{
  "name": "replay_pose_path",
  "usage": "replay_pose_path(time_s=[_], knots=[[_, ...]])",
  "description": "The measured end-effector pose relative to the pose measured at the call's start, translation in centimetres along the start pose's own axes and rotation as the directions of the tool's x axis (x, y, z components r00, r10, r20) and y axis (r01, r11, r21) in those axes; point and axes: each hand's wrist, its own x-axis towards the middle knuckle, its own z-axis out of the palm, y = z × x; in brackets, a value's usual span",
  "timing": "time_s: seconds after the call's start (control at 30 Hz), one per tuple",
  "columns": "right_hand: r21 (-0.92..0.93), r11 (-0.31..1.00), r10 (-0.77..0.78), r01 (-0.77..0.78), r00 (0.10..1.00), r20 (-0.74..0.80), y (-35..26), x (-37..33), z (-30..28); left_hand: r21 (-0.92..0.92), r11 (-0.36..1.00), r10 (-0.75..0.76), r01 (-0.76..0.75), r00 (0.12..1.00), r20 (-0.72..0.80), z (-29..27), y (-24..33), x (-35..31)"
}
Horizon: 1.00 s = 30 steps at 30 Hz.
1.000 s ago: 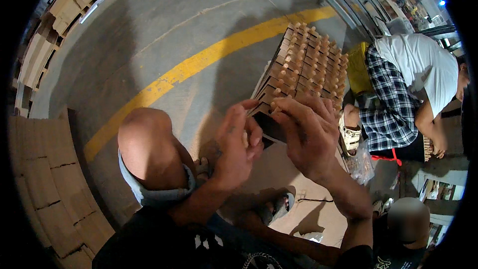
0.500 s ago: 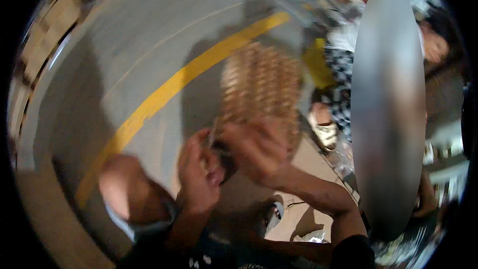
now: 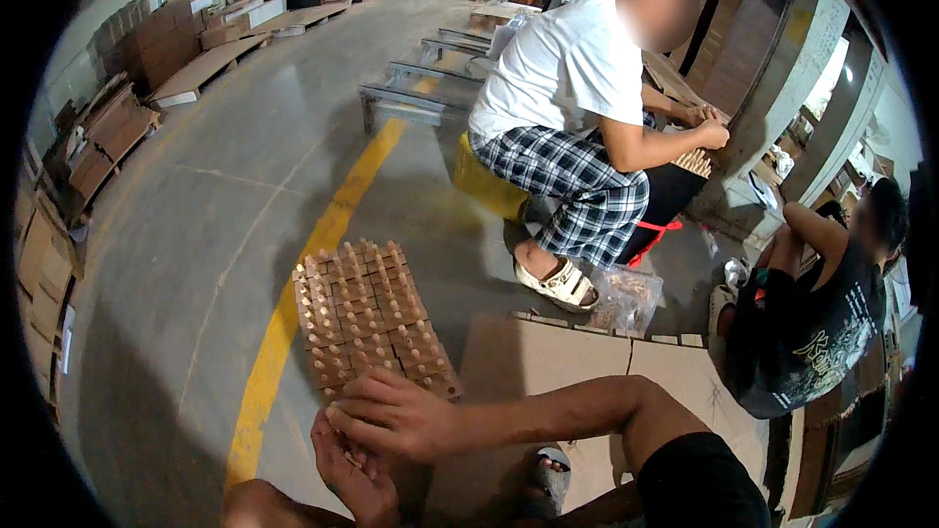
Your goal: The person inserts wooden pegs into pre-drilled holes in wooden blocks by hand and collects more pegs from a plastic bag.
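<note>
In front of me is a board of brown wooden blocks (image 3: 344, 301) with several rows of short pale dowels standing upright. At its near edge my left hand (image 3: 354, 477) is turned palm up, fingers curled round small pale pieces that look like wooden dowels. Over it lies my right hand (image 3: 406, 418), with bent fingers meeting the left fingertips. Whatever the right fingers pinch is hidden. Both hands partly cover the board's near end.
A co-worker in a white shirt (image 3: 558, 64) sits on a yellow stool (image 3: 494, 181), handling a similar pegged piece. Another person in black (image 3: 812, 337) crouches at right. Flat cardboard (image 3: 587, 391) and a clear bag of small pieces (image 3: 626, 298) lie nearby. Metal frames (image 3: 416, 103) stand beyond.
The view has swung up and right, bringing more of the hall in. The board now appears lower and further left. My right hand has come off the board to my left hand.
</note>
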Motion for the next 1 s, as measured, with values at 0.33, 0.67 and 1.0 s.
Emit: replay_pose_path(time_s=[0.33, 0.67, 1.0], knots=[[-0.125, 0.992, 0.036, -0.035, 0.999, 0.003, -1.1, 0.1, 0.8, -0.484, 0.846, -0.319, 0.223, 0.940, -0.125, 1.3, 0.6, 0.3], [-0.137, 0.989, 0.063, -0.048, 0.992, 0.112, -1.2, 0.6, -0.7, -0.283, 0.959, -0.075, 0.027, 0.984, -0.161, 3.0, 1.0, -0.2], [-0.008, 0.997, 0.072, -0.072, 0.990, 0.124, -0.4, 0.7, -1.5, -0.687, 0.718, -0.155, 0.108, 0.988, -0.007, 0.7, 0.9, 1.3]])
